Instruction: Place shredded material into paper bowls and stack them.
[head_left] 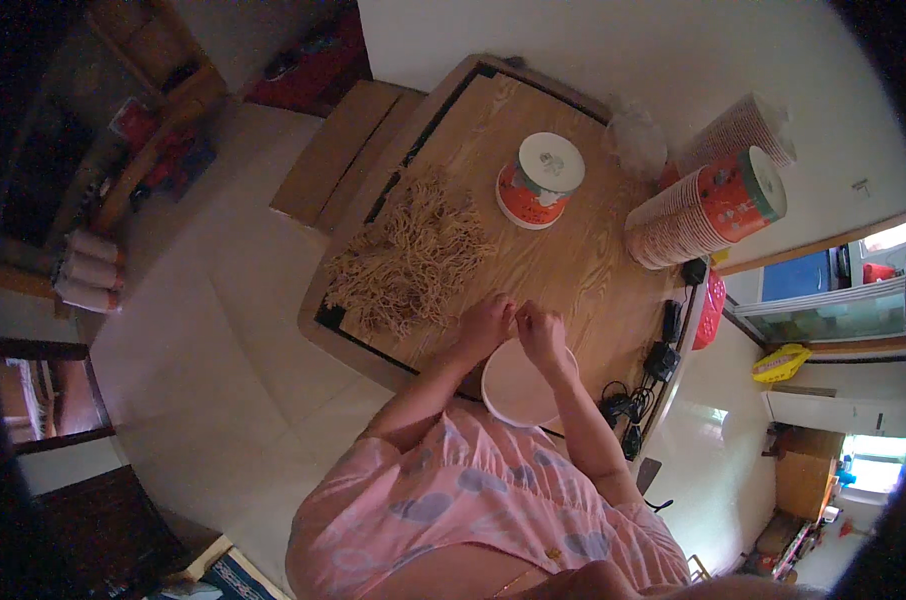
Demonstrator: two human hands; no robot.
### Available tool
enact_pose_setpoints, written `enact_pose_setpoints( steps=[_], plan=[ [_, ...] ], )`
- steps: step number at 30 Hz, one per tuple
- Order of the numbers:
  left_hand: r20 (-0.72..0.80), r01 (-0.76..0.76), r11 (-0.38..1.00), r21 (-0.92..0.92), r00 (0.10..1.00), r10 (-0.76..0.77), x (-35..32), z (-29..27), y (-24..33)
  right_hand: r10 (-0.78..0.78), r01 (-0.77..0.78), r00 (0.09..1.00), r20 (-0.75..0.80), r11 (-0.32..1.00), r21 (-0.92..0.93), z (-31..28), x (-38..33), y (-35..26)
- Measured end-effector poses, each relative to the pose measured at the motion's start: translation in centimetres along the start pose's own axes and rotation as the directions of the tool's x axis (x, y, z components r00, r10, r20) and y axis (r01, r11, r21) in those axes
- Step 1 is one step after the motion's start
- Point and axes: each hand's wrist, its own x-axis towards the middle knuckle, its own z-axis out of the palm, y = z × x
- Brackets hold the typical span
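My left hand [488,320] and my right hand [541,334] come close together over the table's near part, fingers curled in. Whatever they pinch is too small to make out. Just below them stands a white round paper tub [513,388], its pale inside facing up, partly behind my right forearm. Left of my hands lies a loose heap of tan twisted cords [413,250]. Beyond my hands an orange and white paper tub [535,190] sits upside down, its white base on top.
On the wooden table [573,270], nested paper tubs [703,215] lean at the right, with a second stack [738,135] behind. A clear plastic bag [637,140] lies by the wall. Black adapters and cables [628,405] line the right edge. A cardboard box [338,155] stands beyond the table's left side.
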Motion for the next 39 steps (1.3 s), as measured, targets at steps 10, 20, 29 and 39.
enact_pose_setpoints(
  steps=[10,20,29,39],
  plan=[
    [0.238,0.333,0.779,-0.531,0.941,-0.239,1.0,1.8,-3.5,0.361,-0.386,0.921,0.147,0.900,0.202,-0.3,0.0,0.9],
    [0.407,0.435,0.740,-0.512,0.882,-0.237,0.4,-0.4,-2.2,0.402,-0.451,0.893,0.204,0.781,0.432,-0.2,0.1,1.6],
    [0.291,0.369,0.665,-0.649,0.928,-0.231,1.1,-0.7,-1.2,0.356,-0.429,0.901,0.248,0.814,0.391,-0.9,0.3,1.0],
    [0.190,0.251,0.875,-0.414,0.964,-0.187,2.2,1.3,-0.7,0.284,-0.614,0.780,0.558,0.526,0.589,0.3,1.1,6.4]
  ],
)
